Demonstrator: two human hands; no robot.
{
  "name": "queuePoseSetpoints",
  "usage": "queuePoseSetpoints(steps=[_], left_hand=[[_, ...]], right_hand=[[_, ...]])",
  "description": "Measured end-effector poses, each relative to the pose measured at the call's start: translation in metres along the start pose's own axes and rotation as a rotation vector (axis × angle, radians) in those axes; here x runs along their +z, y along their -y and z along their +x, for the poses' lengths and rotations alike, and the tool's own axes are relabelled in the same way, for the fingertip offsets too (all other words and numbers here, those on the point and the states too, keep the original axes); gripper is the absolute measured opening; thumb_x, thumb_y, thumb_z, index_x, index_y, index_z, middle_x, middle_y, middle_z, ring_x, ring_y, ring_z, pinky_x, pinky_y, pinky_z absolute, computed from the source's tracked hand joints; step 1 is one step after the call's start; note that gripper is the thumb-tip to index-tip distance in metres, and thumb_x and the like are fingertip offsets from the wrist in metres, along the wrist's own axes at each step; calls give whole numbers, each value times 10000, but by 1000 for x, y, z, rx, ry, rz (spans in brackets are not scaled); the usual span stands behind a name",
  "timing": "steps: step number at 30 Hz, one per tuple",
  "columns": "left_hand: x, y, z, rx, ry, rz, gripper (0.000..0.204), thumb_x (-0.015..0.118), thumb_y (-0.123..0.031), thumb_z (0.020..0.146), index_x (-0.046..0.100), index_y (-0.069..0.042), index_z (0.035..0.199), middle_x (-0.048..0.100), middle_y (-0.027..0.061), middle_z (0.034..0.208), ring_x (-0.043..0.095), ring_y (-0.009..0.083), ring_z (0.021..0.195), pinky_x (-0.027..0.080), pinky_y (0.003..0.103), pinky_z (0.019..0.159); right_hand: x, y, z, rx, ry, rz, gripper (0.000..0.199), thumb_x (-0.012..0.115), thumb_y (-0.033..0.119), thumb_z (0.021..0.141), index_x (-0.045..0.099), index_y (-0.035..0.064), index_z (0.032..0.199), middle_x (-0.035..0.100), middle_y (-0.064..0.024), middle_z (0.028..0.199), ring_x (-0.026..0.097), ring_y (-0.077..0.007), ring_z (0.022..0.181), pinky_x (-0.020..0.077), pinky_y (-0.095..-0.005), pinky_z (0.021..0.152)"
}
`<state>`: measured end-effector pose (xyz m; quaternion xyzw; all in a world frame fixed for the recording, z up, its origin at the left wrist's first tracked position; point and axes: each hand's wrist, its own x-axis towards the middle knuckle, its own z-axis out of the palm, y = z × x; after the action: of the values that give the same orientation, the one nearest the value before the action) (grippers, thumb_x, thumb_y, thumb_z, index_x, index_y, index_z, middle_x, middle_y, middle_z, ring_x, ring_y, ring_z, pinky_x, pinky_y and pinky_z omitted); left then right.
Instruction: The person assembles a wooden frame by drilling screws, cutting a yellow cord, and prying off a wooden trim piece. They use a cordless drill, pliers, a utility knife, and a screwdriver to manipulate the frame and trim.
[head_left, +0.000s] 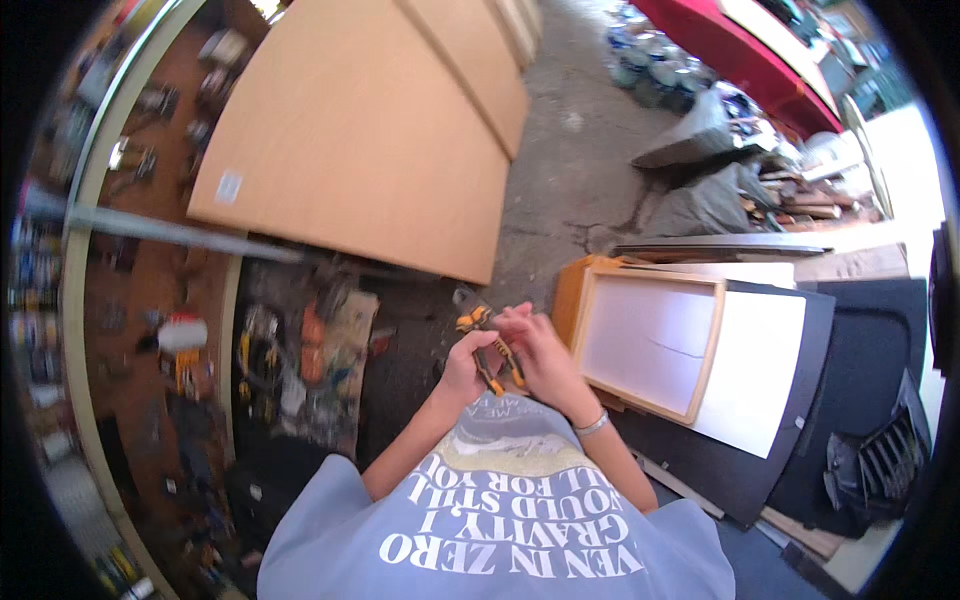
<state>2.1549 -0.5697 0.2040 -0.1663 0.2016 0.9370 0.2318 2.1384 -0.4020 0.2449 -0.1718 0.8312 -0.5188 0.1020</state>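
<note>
In front of my chest, a pair of pliers point(474, 318) with yellow-and-black handles points its head away from me, its handles spread toward my shirt. My left hand point(466, 366) is closed on it, the thumb lying across near the joint. Close against the pliers' right side is my right hand point(541, 356), with a band on the wrist. Its fingers look bent and are blurred, so I cannot make out whether they grip a handle or only touch it.
Large light-wood panels point(380, 140) stand ahead on the left. Shelves with tools and parts line the left side. To my right, a wood-framed white board point(650, 340) lies over white and black sheets. Grey sacks point(700, 200) and wood pieces sit farther off, beyond the concrete floor point(570, 130).
</note>
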Motion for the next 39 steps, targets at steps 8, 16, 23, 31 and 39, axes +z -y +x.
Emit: queuePoseSetpoints(steps=[8,16,23,31,39], left_hand=[[32,-1,125,-145,-42,168,286,493,-245,969,656,-15,920,684,138,1010,646,279,1026,496,392,963],[74,-21,292,-368,-170,775,377,500,-420,1042,640,-71,1016,610,21,767,593,104,632,494,270,562],[134,-62,468,-33,223,1392,486,560,-464,1039,635,5,1143,648,145,1005,644,252,875,524,381,775],[148,-180,635,-223,83,1811,455,621,-439,998,728,-15,1122,729,168,976,679,251,885,527,376,801],[-4,-252,722,-586,-974,1149,555,599,-329,900,574,-95,1403,605,177,1360,581,329,1163,465,524,945]], right_hand=[[-57,-51,31,226,-233,98,362,533,24,1010,522,18,1372,557,-192,1167,608,-347,1070,502,-379,955],[-159,-135,122,439,-144,315,765,785,299,909,396,49,1518,562,-154,1237,649,-260,1014,556,-360,867],[-245,-219,286,302,-207,140,803,784,181,857,365,31,1526,513,-259,1435,562,-410,1274,471,-430,1072],[-362,-309,355,628,-604,635,386,578,55,883,551,43,1268,540,19,851,515,-71,710,463,-249,644],[-465,-432,471,1093,-887,866,238,679,302,980,500,145,976,514,20,706,488,-97,495,371,-265,398]])
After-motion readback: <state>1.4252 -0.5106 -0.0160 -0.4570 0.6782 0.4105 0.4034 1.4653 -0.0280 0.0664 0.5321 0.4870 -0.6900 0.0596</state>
